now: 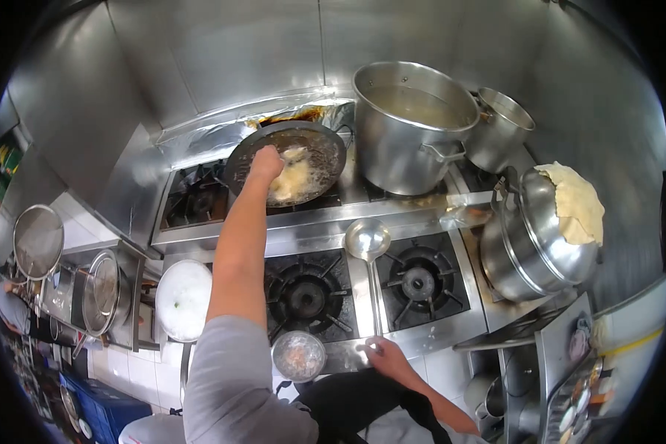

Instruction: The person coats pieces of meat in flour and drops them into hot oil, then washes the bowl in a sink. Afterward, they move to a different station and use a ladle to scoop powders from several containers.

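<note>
A dark wok [324,155] on the back burner holds bubbling oil with pale, battered food [292,181] frying in it. My left hand [267,161] is closed over the wok's left-centre, just beside the food; what its fingers hold, if anything, is hidden. Low at the stove's front edge, my right hand [383,352] has its fingers closed at the lower end of the handle of a steel ladle [368,239]. The ladle's bowl rests between the two front burners. Near my body stands a metal bowl [298,356] with whitish and orange contents.
A large stockpot [399,152] of liquid and a smaller pot [496,148] stand right of the wok. A steamer pot [522,244] with a cloth is at the far right. Left are a white-filled round container [184,300] and strainers [100,292]. Part of another person [11,305] shows far left.
</note>
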The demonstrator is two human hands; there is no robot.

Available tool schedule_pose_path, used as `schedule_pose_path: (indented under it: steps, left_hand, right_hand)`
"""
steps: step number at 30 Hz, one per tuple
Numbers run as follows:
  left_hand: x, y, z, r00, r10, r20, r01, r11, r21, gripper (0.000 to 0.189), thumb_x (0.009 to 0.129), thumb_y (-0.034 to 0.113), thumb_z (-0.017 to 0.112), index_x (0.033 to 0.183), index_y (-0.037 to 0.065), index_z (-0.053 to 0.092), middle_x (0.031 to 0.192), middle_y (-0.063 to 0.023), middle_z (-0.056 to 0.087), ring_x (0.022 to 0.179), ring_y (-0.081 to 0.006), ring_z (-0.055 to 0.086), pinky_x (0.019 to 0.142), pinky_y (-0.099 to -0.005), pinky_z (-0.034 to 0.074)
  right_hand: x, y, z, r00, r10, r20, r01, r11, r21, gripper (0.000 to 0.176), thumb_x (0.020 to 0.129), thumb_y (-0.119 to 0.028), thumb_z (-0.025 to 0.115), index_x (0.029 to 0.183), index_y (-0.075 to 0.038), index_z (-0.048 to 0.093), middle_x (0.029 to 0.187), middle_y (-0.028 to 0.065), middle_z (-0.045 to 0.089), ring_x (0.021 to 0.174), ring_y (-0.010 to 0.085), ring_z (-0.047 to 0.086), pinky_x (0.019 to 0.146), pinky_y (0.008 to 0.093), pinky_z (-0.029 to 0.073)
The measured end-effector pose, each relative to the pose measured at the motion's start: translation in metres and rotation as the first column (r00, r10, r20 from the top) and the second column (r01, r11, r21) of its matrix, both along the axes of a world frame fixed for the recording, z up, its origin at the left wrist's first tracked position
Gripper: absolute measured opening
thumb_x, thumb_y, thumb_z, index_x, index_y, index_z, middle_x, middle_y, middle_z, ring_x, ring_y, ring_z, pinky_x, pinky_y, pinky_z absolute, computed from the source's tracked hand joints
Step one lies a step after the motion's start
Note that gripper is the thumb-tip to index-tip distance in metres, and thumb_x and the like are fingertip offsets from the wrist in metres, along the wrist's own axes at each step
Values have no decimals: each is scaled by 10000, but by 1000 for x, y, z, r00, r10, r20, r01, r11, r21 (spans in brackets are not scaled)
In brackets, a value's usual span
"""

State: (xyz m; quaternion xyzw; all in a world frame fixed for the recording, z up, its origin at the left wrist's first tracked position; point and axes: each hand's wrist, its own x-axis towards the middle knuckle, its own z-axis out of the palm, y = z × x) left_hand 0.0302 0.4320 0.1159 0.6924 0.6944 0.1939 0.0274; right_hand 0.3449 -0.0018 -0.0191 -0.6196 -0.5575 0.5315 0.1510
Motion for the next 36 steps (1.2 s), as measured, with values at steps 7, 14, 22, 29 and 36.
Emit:
schedule_pose_path:
  steps: [7, 14, 22, 29, 36]
  left_hand:
    - [2, 41, -34, 966, 202, 163, -194, 979, -67, 355, 824, 188, 617, 1062, -74, 648, 1153, -270, 630, 1098, -389, 604, 927, -438, 489]
    - [-2, -70, 35, 876, -127, 466, -10, 960, 280, 274, 880, 181, 586, 1078, 9, 667, 1075, -218, 669, 1037, -380, 628, 887, -409, 497]
    - [25, -367, -74, 785, -446, 429, 595, 735, -324, 180, 870, 180, 599, 968, 52, 679, 900, -188, 669, 889, -324, 666, 803, -414, 515]
    - [15, -452, -198, 829, -558, -37, 521, 794, -312, 295, 826, 182, 592, 1087, 55, 643, 1166, -145, 608, 1097, -355, 568, 975, -494, 421]
    - [18, -451, -217, 850, -493, -184, 433, 854, -290, 180, 817, 177, 578, 886, 80, 713, 1063, -120, 623, 1017, -313, 591, 788, -427, 531]
  right_hand:
    - [20, -27, -38, 985, -119, -125, 134, 983, 122, 326, 881, -259, 599, 1108, -30, 650, 860, 160, 682, 778, 258, 661, 737, 351, 515]
    - [-9, 5, -16, 995, -18, -102, 40, 975, 221, 237, 894, -219, 608, 1044, -52, 684, 898, 93, 694, 650, 161, 619, 626, 315, 502]
    - [-86, 45, -46, 819, 568, -78, -514, 787, 340, 336, 842, -217, 582, 1074, 17, 645, 1073, 216, 660, 1022, 341, 636, 888, 394, 500]
    - [-112, 38, -104, 866, 485, 121, -485, 754, 443, 457, 790, -125, 573, 1232, -8, 584, 1190, 226, 614, 1129, 376, 573, 994, 419, 444]
    - [-123, 33, -101, 916, 384, 117, -381, 740, 554, 468, 760, -28, 552, 1227, -25, 586, 1089, 234, 614, 975, 381, 604, 894, 428, 480]
